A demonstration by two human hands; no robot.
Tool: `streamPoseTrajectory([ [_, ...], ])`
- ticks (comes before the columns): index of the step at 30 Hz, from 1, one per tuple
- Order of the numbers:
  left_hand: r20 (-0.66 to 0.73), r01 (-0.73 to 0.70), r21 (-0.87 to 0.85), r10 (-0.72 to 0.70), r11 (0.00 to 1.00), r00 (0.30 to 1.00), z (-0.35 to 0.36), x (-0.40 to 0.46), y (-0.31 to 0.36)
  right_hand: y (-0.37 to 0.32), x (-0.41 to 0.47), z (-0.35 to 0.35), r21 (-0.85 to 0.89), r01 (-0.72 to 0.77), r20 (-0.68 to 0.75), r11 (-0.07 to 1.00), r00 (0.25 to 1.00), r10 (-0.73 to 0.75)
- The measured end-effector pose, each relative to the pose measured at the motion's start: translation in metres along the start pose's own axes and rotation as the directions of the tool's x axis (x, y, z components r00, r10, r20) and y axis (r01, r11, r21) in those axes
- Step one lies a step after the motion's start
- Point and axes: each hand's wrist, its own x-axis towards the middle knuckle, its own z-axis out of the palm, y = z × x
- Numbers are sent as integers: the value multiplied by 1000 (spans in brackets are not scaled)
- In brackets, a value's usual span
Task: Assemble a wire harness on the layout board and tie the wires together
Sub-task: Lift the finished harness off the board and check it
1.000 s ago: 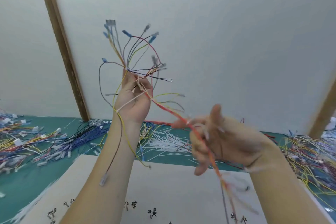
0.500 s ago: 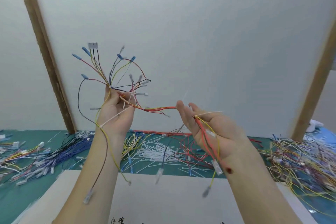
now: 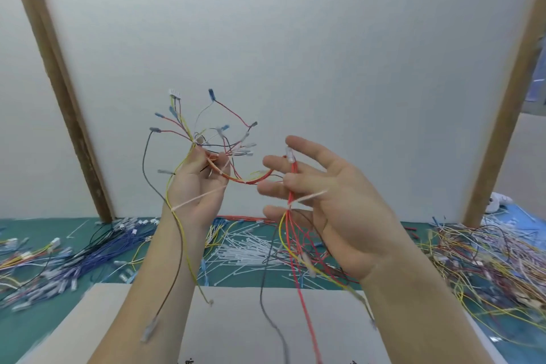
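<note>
I hold a wire harness (image 3: 248, 180) of red, yellow, black and white wires up in the air between both hands. My left hand (image 3: 198, 186) grips one end, where many wires with blue and clear terminals fan out above its fingers. A white cable tie (image 3: 196, 199) crosses that wrist. My right hand (image 3: 334, 201) holds the other end between its fingers, palm toward me, with a second white cable tie (image 3: 310, 195) around the bundle there. Loose wire ends hang down from both hands over the pale layout board (image 3: 236, 331).
A green mat (image 3: 38, 331) carries a heap of blue and black wires (image 3: 74, 257) on the left, loose white cable ties (image 3: 245, 251) in the middle and a tangle of yellow and red wires (image 3: 484, 263) on the right. A white panel with wooden posts stands behind.
Both hands have drawn closer together and the harness now sags in a short loop between them. My right hand has turned palm toward me with the bundle running up through its fingers.
</note>
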Motion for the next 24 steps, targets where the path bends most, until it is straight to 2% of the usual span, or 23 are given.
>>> streamPoseTrajectory([
  [2,58,-63,125,57,990,997,0,1,-3,4,2,-4,-245,49,-97,968,992,-75],
  [4,126,-152,258,123,954,984,1,-1,-5,5,3,-9,-324,24,-119,946,991,-65],
  [7,224,-267,413,186,871,956,0,-5,-5,1,4,-17,-365,-31,-69,931,998,6],
  [12,185,-264,514,196,816,963,0,-8,-5,-7,-1,-32,-623,-94,74,777,981,178],
  [15,203,-215,523,124,825,971,-1,-8,-5,-9,-5,-36,-799,-83,125,595,946,300],
  [19,196,-201,579,104,791,975,2,-11,-9,-8,-11,-34,-987,-10,71,161,867,493],
  [21,180,-221,602,139,767,974,3,-13,-10,-5,-9,-35,-1000,-6,-16,-24,902,432],
  [22,173,-238,612,166,754,971,4,-14,-9,-5,-7,-35,-996,-16,-44,-84,941,335],
  [23,166,-257,618,196,743,966,4,-15,-9,-5,-5,-35,-996,-34,-49,-78,977,205],
  [24,157,-274,625,226,731,961,5,-15,-9,-4,-2,-36,-999,-49,-48,14,997,68],
])
